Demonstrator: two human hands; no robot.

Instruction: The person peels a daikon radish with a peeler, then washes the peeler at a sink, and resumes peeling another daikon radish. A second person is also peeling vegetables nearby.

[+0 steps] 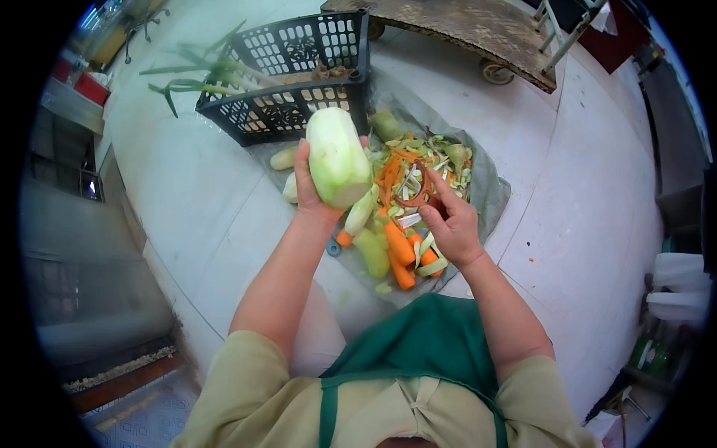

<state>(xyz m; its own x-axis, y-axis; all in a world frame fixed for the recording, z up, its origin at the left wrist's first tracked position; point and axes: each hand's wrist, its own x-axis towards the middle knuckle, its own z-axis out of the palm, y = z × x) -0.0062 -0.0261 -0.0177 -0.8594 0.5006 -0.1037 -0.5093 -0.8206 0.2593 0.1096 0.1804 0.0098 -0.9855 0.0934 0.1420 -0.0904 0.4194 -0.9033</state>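
Observation:
A thick pale-green radish (pixel 338 159), its skin peeled off at least on the side in view, is gripped in my left hand (pixel 313 187). My right hand (pixel 456 224) holds a brown-handled peeler (pixel 417 193), whose metal blade points up and left, over a heap of orange and green peelings (pixel 395 168). Below the hands lie several carrots (pixel 400 243) and a light-green vegetable (pixel 371 253). A smaller pale vegetable (pixel 361 213) rests just under the radish. Part of the heap is hidden by my right hand and the peeler.
A grey plastic sheet (pixel 491 187) lies under the vegetables on the tiled floor (pixel 566 224). Beyond it stands a black plastic crate (pixel 285 106) with leafy green stalks (pixel 224 78) sticking out. A wheeled wooden platform cart (pixel 465 28) is at the top. A blue-grey handle end (pixel 333 247) shows beside my left forearm.

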